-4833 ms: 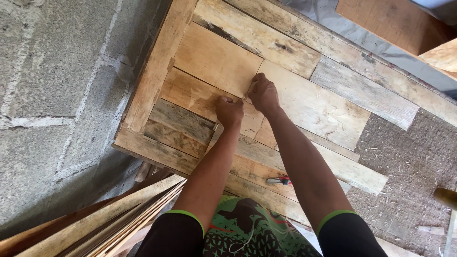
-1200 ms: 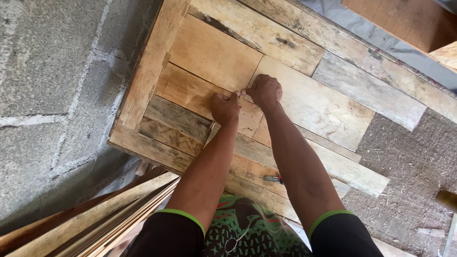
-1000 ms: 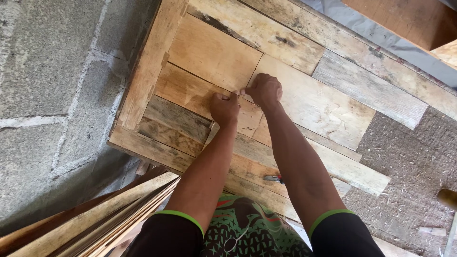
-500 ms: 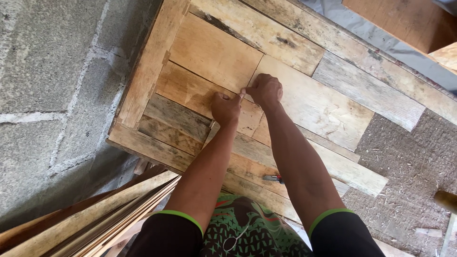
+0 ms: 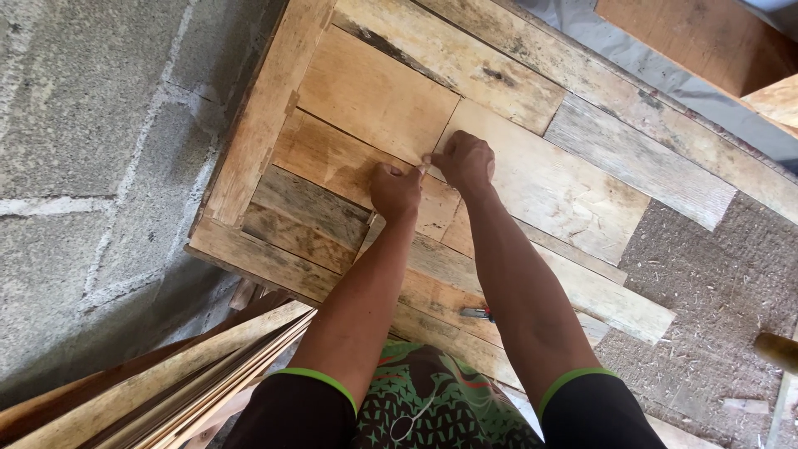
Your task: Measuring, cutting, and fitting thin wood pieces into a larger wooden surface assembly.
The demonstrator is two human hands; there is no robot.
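A panel of rough wooden planks (image 5: 573,183) lies below me, next to a grey block wall. My left hand (image 5: 395,189) and my right hand (image 5: 465,160) rest close together on the planks, at the joint where two pale boards meet. Both have curled fingers and pinch a small pale thing (image 5: 425,167) between them; it is too small to identify. Both forearms reach forward from black sleeves with green cuffs.
A grey block wall (image 5: 91,166) runs along the left. Thin wooden slats (image 5: 191,382) are stacked at bottom left. A small red-and-grey tool (image 5: 477,313) lies on the planks between my arms. Rough matting with sawdust (image 5: 715,283) lies on the right.
Almost nothing differs. Both hands stay on the same spot of the plank joint, with only a slight shift of the view.
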